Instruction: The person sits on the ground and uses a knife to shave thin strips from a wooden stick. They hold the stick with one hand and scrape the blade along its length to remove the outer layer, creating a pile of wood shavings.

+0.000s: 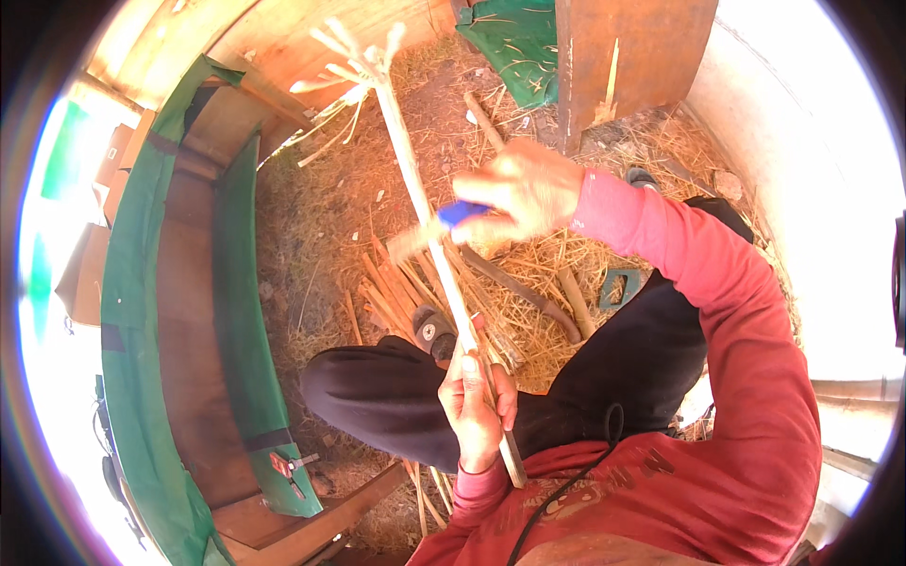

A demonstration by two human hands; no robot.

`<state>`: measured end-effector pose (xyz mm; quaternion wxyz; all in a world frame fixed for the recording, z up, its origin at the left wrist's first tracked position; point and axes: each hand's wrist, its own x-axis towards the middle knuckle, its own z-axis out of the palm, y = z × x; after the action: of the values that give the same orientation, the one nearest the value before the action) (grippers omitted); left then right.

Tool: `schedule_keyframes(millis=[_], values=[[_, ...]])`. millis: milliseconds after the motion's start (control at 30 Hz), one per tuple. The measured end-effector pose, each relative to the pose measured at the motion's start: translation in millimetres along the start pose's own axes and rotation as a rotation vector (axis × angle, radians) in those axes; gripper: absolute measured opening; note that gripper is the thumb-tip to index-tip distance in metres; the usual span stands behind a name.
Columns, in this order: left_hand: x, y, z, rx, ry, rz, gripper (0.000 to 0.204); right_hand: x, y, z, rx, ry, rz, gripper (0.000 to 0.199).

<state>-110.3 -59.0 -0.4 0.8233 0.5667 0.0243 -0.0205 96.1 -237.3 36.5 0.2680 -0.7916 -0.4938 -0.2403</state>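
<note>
My left hand (475, 401) grips the lower part of a long pale bamboo stick (415, 184) that slants up and away from me; its far end is split into several splayed strips (354, 58). My right hand (521, 191) is blurred and holds a knife with a blue handle (461, 213), its blade (412, 241) against the stick about midway up. My legs in black trousers (377, 396) and a dark shoe (434, 332) lie under the stick. The sleeves are red.
Straw, shavings and cut bamboo pieces (392, 292) cover the ground. A green-lined wooden bench (189, 311) curves along the left. A brown wooden panel (623, 57) and green cloth (514, 38) stand at the top. A green tool handle (618, 288) lies at my right.
</note>
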Motion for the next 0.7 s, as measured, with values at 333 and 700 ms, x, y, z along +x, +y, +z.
schedule_keyframes(millis=[333,700], values=[[1,4,8,0.206,0.123,0.076,0.045,-5,-13,24,-0.185,0.035,0.059,0.041],[-17,-15,1,0.180,0.041,-0.035,0.048,20,52,-2,-0.240,0.215,0.504,0.050]])
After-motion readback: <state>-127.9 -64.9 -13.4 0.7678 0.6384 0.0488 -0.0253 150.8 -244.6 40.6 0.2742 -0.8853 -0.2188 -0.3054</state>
